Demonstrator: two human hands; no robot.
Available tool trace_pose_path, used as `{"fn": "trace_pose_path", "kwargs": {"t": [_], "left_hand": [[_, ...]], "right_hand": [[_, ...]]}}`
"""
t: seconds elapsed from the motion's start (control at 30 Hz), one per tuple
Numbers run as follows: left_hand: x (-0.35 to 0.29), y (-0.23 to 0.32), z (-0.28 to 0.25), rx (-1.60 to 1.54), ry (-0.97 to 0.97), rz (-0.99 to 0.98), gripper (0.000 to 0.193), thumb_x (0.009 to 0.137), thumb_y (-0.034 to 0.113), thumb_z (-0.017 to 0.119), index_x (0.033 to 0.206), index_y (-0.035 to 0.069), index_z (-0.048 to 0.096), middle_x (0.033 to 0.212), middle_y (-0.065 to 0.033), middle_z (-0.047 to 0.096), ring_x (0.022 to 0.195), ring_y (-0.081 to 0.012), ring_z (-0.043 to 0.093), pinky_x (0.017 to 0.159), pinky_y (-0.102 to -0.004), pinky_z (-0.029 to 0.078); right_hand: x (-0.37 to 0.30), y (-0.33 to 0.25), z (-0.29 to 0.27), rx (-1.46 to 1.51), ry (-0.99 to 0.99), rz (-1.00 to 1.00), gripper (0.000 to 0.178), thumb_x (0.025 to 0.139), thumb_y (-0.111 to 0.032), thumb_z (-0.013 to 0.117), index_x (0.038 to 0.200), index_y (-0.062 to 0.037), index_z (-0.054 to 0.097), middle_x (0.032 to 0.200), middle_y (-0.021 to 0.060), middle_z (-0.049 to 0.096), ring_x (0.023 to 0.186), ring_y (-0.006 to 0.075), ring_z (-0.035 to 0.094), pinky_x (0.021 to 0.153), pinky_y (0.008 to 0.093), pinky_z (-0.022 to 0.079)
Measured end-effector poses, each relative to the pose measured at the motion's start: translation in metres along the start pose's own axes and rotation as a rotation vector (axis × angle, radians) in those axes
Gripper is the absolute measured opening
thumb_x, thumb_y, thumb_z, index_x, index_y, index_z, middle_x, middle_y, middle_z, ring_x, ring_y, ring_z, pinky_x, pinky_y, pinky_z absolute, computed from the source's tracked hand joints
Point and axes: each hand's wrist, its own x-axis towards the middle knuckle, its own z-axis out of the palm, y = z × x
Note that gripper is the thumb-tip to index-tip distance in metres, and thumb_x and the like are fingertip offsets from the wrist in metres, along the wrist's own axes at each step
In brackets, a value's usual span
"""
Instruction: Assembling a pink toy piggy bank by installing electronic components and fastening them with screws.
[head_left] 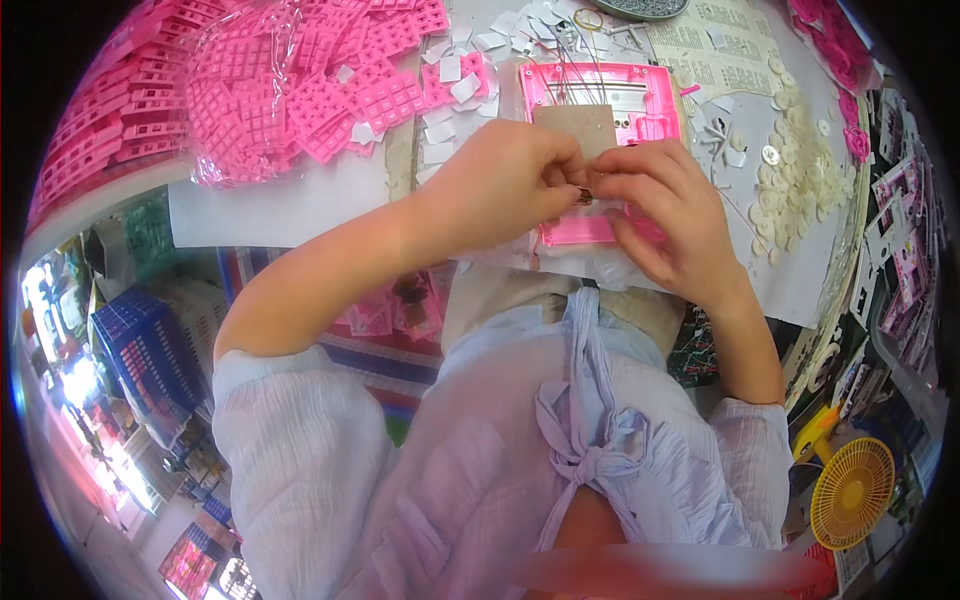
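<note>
Over the work table, both hands meet at a pink plastic casing (655, 88) that lies with its inside up. A flat brown board (575, 127) rests in it, with several thin wires (572, 75) rising behind. My left hand (510, 172) is closed in a pinch by the board's lower edge. A small dark piece (584, 197) shows at its fingertips, too small to name. From the right, my right hand (672, 205) curves in with its fingertips brought together at the same spot and its thumb lower down, over the casing's near part. What its fingertips hold is hidden.
Pink button panels (350, 90) are heaped at the left, some in a clear bag (240, 110). White paper-like pieces (465, 88) lie behind my left hand. Cream round discs (795, 185) are spread at the right. A metal dish (645, 8) sits at the back; a yellow fan (850, 492) stands lower right.
</note>
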Motion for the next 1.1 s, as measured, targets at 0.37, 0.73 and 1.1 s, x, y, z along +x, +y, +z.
{"fn": "trace_pose_path", "kwargs": {"t": [0.37, 0.73, 1.1], "left_hand": [[-0.005, -0.03, 0.033, 0.491, 0.458, 0.466, 0.018, 0.068, 0.003, 0.075, 0.077, 0.005, 0.059, 0.096, -0.0107, 0.059, 0.09, -0.0314, 0.058, 0.075, -0.0418, 0.046], [-0.009, -0.04, 0.047, 0.391, 0.577, 0.426, 0.018, 0.067, 0.003, 0.076, 0.074, 0.005, 0.06, 0.095, -0.01, 0.059, 0.09, -0.0288, 0.06, 0.078, -0.0393, 0.045], [-0.01, -0.038, 0.045, 0.263, 0.559, 0.377, 0.016, 0.07, 0.001, 0.075, 0.075, 0.003, 0.06, 0.097, -0.0123, 0.059, 0.094, -0.0306, 0.06, 0.084, -0.0391, 0.048]], "right_hand": [[-0.021, -0.005, 0.017, -0.175, -0.019, 0.011, 0.03, 0.067, -0.007, 0.076, 0.097, -0.0097, 0.071, 0.119, 0.0064, 0.065, 0.107, 0.0318, 0.058, 0.083, 0.0395, 0.055], [-0.022, -0.007, 0.024, -0.228, -0.044, 0.027, 0.033, 0.068, -0.011, 0.077, 0.1, -0.009, 0.071, 0.123, 0.0068, 0.063, 0.108, 0.0317, 0.056, 0.083, 0.04, 0.054], [-0.02, -0.012, 0.024, -0.245, -0.077, 0.047, 0.032, 0.07, -0.013, 0.075, 0.102, -0.0096, 0.072, 0.125, 0.0064, 0.062, 0.109, 0.0313, 0.055, 0.085, 0.0397, 0.053]]}}
